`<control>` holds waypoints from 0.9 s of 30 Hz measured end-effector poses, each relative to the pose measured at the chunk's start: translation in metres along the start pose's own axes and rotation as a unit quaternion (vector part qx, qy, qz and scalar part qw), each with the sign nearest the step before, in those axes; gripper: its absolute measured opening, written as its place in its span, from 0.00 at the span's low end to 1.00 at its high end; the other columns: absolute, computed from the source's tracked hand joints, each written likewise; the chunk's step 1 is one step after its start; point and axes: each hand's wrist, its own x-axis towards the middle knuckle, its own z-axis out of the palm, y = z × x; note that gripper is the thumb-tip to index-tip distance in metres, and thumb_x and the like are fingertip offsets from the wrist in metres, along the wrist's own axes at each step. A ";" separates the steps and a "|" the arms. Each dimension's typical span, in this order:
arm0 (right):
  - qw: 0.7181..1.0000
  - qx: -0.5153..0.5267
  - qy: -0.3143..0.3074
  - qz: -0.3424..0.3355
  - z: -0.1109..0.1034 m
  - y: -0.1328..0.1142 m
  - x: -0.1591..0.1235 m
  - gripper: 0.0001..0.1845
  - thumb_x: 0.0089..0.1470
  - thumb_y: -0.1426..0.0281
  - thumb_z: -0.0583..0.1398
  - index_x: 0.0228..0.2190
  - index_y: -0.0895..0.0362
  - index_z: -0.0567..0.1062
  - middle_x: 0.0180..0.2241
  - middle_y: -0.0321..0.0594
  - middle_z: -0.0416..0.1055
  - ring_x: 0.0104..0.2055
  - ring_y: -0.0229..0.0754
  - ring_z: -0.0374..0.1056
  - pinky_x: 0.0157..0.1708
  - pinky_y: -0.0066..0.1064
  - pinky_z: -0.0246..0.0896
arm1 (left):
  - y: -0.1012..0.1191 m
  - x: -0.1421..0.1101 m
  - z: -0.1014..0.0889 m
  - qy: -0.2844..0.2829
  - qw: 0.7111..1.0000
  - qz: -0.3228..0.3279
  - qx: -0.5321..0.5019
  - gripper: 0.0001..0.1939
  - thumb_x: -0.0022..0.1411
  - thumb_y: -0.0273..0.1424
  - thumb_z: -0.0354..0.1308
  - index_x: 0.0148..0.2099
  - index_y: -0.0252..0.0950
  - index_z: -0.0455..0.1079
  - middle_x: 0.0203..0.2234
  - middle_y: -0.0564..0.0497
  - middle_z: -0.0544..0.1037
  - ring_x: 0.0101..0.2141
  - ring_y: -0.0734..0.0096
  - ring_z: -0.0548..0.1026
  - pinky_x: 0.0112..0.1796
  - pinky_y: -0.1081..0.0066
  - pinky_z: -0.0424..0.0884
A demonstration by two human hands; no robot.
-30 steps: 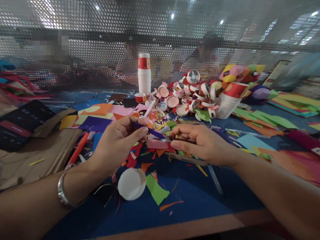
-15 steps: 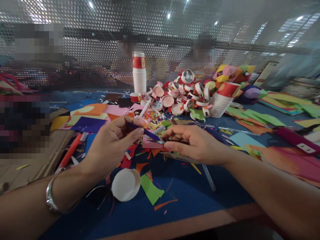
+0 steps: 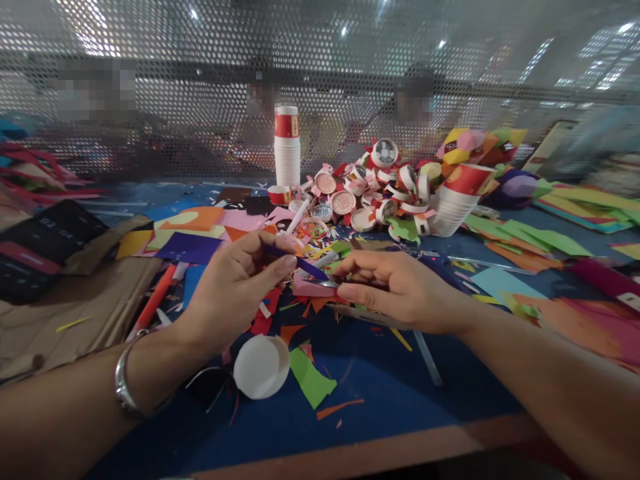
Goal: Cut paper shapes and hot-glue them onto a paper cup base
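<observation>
My left hand (image 3: 240,280) pinches a narrow piece of purple paper (image 3: 313,268) between thumb and fingers. My right hand (image 3: 400,287) is closed around a pair of scissors (image 3: 326,283); their silver blades point left at the purple paper, and the handles are mostly hidden by my fingers. Both hands are raised over a heap of coloured paper scraps (image 3: 315,305). Below them on the blue table lie white paper discs (image 3: 260,367) and a green paper scrap (image 3: 313,377).
A stack of paper cups (image 3: 287,157) stands at the back, beside a pile of cut cup bottoms (image 3: 345,200). Another cup stack (image 3: 453,207) leans to the right. Cardboard (image 3: 75,320) and an orange-red tube (image 3: 156,293) lie left. People are behind the perforated metal screen (image 3: 200,127).
The view swung slightly to the right, then back. Both hands keep almost the same pose, with the blades at the purple paper.
</observation>
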 end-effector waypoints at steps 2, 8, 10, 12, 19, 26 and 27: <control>1.000 0.005 -0.001 0.001 0.000 -0.001 0.000 0.15 0.64 0.60 0.60 0.44 0.58 0.73 0.30 0.33 0.70 0.30 0.34 0.64 0.30 0.25 0.58 | 0.000 0.000 -0.001 0.003 1.000 0.002 0.004 0.04 0.62 0.27 0.64 0.40 0.37 0.73 0.31 0.56 0.77 0.29 0.80 0.73 0.32 0.80 0.71; 1.000 0.012 -0.009 -0.007 0.000 -0.002 0.000 0.16 0.65 0.59 0.59 0.45 0.59 0.73 0.30 0.33 0.69 0.30 0.35 0.63 0.29 0.26 0.57 | -0.003 0.002 -0.002 0.006 1.000 0.009 0.023 0.04 0.62 0.29 0.64 0.40 0.38 0.73 0.34 0.55 0.78 0.29 0.79 0.72 0.32 0.78 0.71; 1.000 0.005 -0.009 -0.007 0.000 -0.002 0.000 0.16 0.65 0.58 0.59 0.45 0.58 0.73 0.29 0.33 0.68 0.30 0.35 0.62 0.29 0.26 0.57 | -0.003 0.001 -0.002 0.009 1.000 0.008 0.024 0.04 0.62 0.30 0.65 0.40 0.38 0.73 0.34 0.54 0.78 0.30 0.79 0.72 0.32 0.78 0.71; 1.000 -0.005 -0.008 -0.003 0.000 -0.002 0.000 0.17 0.65 0.57 0.59 0.45 0.58 0.73 0.29 0.33 0.68 0.30 0.35 0.62 0.29 0.27 0.57 | -0.003 0.000 -0.002 0.009 1.000 0.006 0.021 0.05 0.61 0.31 0.65 0.40 0.38 0.73 0.34 0.54 0.79 0.31 0.78 0.73 0.33 0.78 0.71; 1.000 -0.020 0.002 -0.013 0.000 -0.001 0.000 0.16 0.65 0.57 0.59 0.43 0.58 0.74 0.29 0.34 0.68 0.29 0.36 0.62 0.28 0.28 0.56 | 0.000 -0.001 -0.001 0.011 1.000 0.002 0.015 0.06 0.60 0.31 0.66 0.39 0.37 0.73 0.36 0.51 0.80 0.34 0.73 0.76 0.37 0.74 0.73; 0.999 -0.032 -0.001 -0.015 0.001 0.001 0.000 0.17 0.64 0.57 0.59 0.44 0.59 0.74 0.28 0.33 0.66 0.28 0.34 0.60 0.26 0.27 0.54 | 0.008 -0.005 0.001 0.004 0.997 0.043 0.068 0.05 0.62 0.32 0.65 0.41 0.38 0.74 0.33 0.53 0.79 0.35 0.72 0.77 0.38 0.73 0.73; 0.999 -0.035 -0.001 -0.013 0.001 0.001 0.000 0.18 0.64 0.57 0.59 0.45 0.58 0.74 0.27 0.33 0.65 0.27 0.34 0.59 0.26 0.27 0.53 | 0.009 -0.007 0.001 0.005 0.994 0.061 0.086 0.06 0.63 0.32 0.64 0.42 0.39 0.74 0.33 0.53 0.79 0.35 0.72 0.77 0.38 0.73 0.73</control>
